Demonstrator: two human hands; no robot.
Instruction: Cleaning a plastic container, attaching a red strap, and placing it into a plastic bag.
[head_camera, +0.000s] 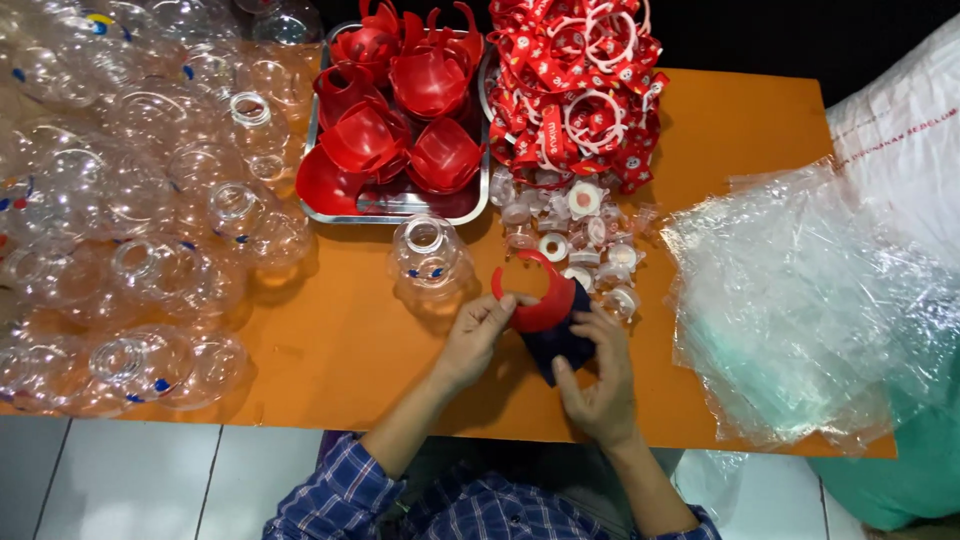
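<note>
My left hand (478, 337) pinches the left side of a red curved plastic piece (537, 297), a crescent-shaped cover with an open ring. My right hand (600, 375) holds a dark blue cloth (556, 344) under and behind that red piece, fingers pressed on the cloth's edge. Both hands hover over the orange table (330, 340) near its front edge. A clear round plastic bottle (430, 262) stands just left of the red piece, apart from my hands.
A metal tray (400, 205) of several red plastic covers sits at the back. Red printed straps with white rings (578, 90) pile beside it, small white caps (590, 245) below. Many clear bottles (150, 210) crowd the left. Clear plastic bags (800, 300) lie right.
</note>
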